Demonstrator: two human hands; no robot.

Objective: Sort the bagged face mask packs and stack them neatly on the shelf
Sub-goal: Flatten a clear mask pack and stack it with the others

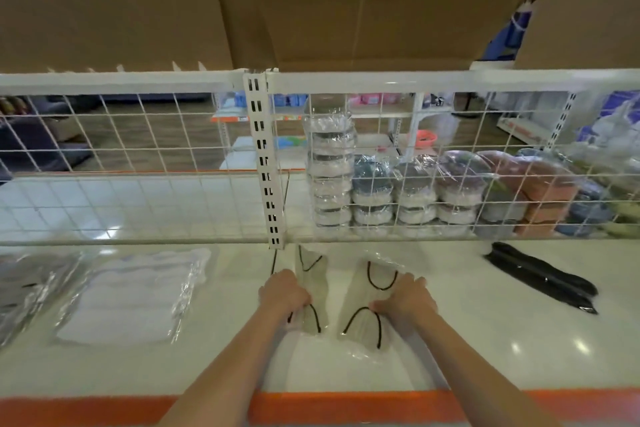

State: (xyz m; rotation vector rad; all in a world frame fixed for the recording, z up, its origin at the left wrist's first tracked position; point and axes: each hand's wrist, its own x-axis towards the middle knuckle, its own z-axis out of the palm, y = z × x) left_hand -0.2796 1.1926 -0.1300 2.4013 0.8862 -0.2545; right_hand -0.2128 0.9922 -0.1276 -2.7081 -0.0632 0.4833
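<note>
Two clear bags of pale grey face masks with black ear loops lie side by side on the white shelf (pixel 450 350), just in front of the wire mesh back. My left hand (pixel 284 293) grips the left pack (pixel 311 291) at its near left edge. The right pack (pixel 363 302) is held along its right side by my right hand (pixel 405 298). A pack of white masks (pixel 135 295) lies flat further left. At the far left edge sits a pack of dark masks (pixel 31 288). A black mask pack (pixel 540 276) lies at the right.
A white wire mesh panel (pixel 138 163) with a slotted upright (pixel 265 163) backs the shelf. Behind it stand wrapped stacks of bowls (pixel 415 191). The shelf's front edge has an orange strip (pixel 346 407). Brown cardboard (pixel 311 3) hangs overhead.
</note>
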